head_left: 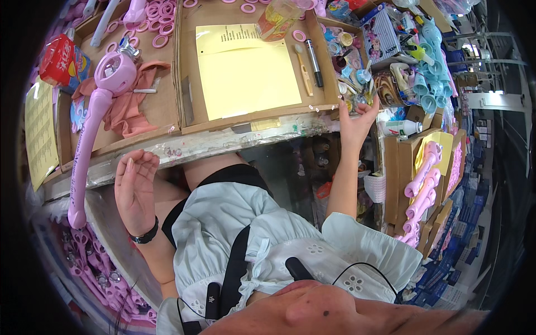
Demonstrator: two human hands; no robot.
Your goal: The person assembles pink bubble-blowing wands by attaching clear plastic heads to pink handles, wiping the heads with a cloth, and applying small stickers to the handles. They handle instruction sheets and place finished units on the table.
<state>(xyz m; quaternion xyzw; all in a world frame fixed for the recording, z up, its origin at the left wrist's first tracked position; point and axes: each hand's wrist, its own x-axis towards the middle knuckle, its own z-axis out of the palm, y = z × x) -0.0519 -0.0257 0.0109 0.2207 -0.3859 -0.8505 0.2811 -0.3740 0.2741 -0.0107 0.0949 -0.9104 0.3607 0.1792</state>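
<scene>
My left hand (pixel 137 190) is raised off the near edge of the worktop, palm turned up and fingers loosely curled, with nothing in it. Left of it, a long pink plastic piece (pixel 92 137) with a round head and a metal fitting lies across the edge of a cardboard tray (pixel 181 67). My right hand (pixel 358 120) reaches over the right end of the tray to a cluster of small mixed parts (pixel 360 81). Its fingers are apart, and no held thing shows between them.
Yellow paper (pixel 245 78), a toothbrush (pixel 304 70) and a marker (pixel 314 62) lie in the tray. Pink rings (pixel 160 42) are at the back. An orange cloth (pixel 131 109) lies left. Pink pieces (pixel 427 181) sit in a box at right; more pink pieces (pixel 100 273) fill a container at lower left.
</scene>
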